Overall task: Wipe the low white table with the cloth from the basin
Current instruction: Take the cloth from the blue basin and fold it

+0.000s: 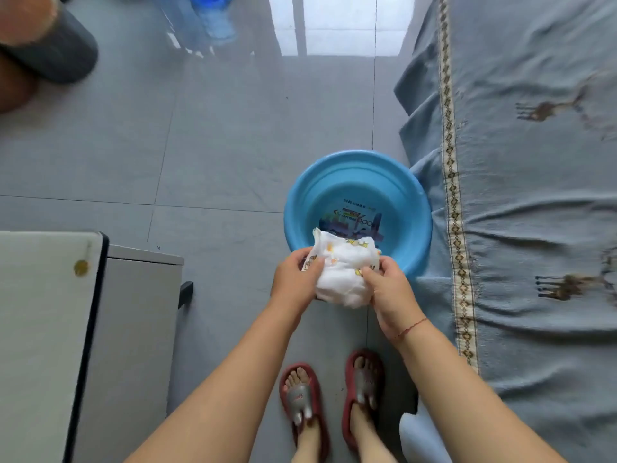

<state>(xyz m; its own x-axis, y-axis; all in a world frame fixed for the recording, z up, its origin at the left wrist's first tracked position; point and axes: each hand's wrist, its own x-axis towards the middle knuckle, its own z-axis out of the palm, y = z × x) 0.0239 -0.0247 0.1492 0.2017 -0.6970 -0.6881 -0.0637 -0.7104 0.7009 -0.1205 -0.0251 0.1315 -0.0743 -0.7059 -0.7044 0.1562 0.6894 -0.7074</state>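
A white cloth (344, 272) with small yellow and orange prints is bunched between both hands, just over the near rim of the blue basin (410, 202). My left hand (293, 279) grips its left side and my right hand (390, 295) grips its right side. The basin stands on the grey floor beside the sofa; a printed picture shows on its bottom. The low white table (36, 329) with a dark edge lies at the lower left, apart from my hands. A small round yellowish spot (81, 268) sits on its top.
A sofa under a blue-grey cover (534, 195) fills the right side, touching the basin. My feet in red slippers (334, 406) stand on the tiled floor. A dark round stool or cushion (56, 48) sits at the top left; a blue water bottle (213, 15) stands at the top.
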